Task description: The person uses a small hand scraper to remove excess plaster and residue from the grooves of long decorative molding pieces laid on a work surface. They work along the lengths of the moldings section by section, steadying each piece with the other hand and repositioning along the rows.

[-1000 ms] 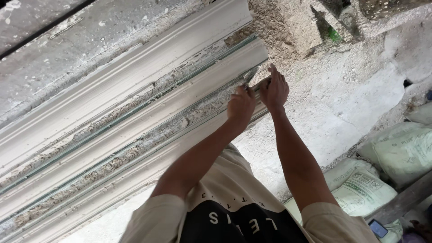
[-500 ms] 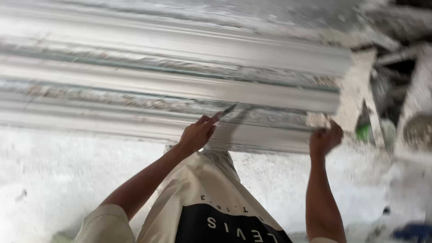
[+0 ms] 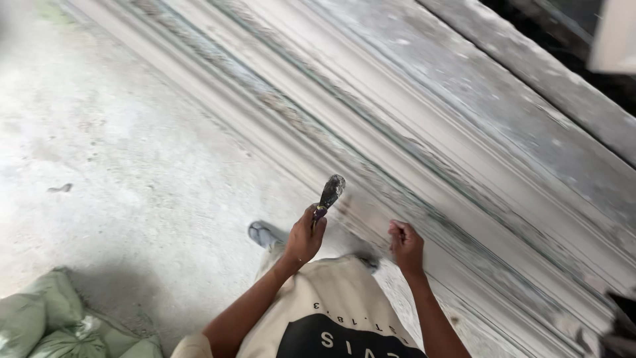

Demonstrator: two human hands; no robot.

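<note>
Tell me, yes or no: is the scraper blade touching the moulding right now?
No. The left hand holds the scraper raised, its blade in the air short of the long moulding, while the right hand rests against it.

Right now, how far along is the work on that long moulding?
Done: pale plaster coats most of the long moulding. In hand: the left hand holds a putty knife raised off it; the right hand rests at its edge. Left: rough greenish streaks along the grooves.
</note>
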